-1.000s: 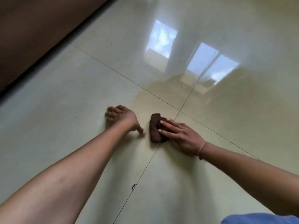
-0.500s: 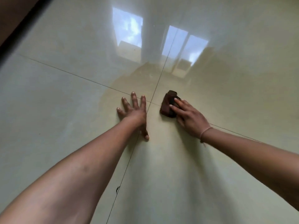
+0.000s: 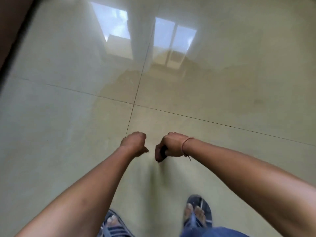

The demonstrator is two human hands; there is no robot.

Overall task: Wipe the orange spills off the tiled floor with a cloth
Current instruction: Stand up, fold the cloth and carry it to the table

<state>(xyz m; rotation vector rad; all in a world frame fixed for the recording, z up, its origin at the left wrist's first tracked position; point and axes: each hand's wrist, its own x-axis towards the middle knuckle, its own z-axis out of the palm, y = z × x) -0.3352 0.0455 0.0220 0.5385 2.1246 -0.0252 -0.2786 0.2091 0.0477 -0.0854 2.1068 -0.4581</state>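
Head view. The right hand is clenched around a dark cloth, part of which protrudes from the fist on its inner side. A thin cord bracelet circles the right wrist. The left hand is just beside it, apart from the cloth, fingers curled under into a fist with nothing visible in it. Both hands are blurred. Ahead of them on the glossy tiled floor, a pale orange spill spreads across the grout crossing. Two sandalled feet stand at the bottom edge.
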